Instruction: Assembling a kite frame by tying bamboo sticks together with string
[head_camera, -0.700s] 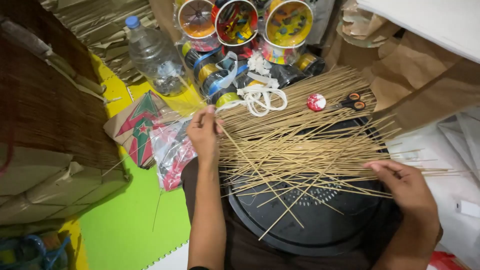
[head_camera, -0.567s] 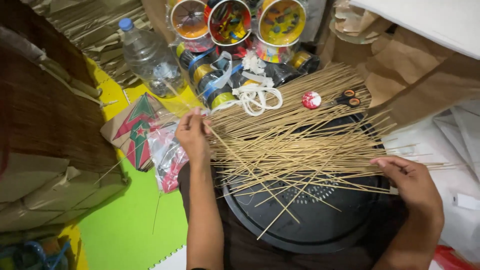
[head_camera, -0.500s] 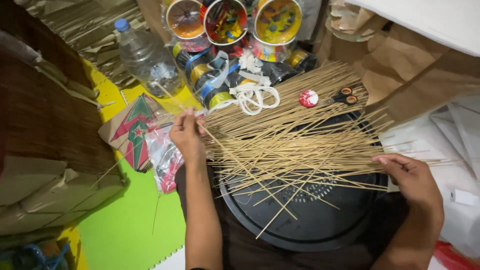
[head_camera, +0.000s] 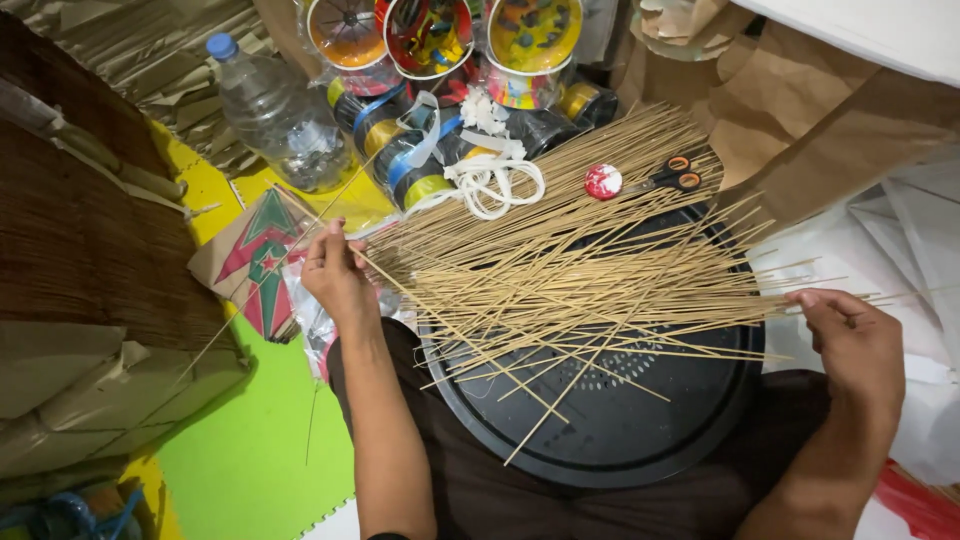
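Dozens of thin bamboo sticks (head_camera: 570, 260) lie in a loose fan across a round black tray (head_camera: 640, 420) that rests on the person's lap. Their long axis runs roughly from the left side to the right side of the view, a little tilted upward to the right, and some single sticks cross the pile at a slant and reach down over the tray.

The left hand (head_camera: 335, 275) is at the left end of the pile, where the sticks come together. Its fingers are closed in a pinch around the ends of a few sticks, and one long stick passes through this grip and points down-left over the green mat (head_camera: 250, 450). The right hand (head_camera: 850, 335) is at the opposite end, touching the spread tips. Its fingers are curled loosely over them; I cannot tell if it really grips any stick. So the bundle lies between the two hands, each hand on one end, and the left hand is the one with the firm hold.

Just behind the sticks are a coil of white cord (head_camera: 490, 185), small scissors with orange handles (head_camera: 672, 178) and a red and white round object (head_camera: 603, 181). A plastic bottle (head_camera: 275, 115) stands further left, beside a folded kite (head_camera: 255, 260).
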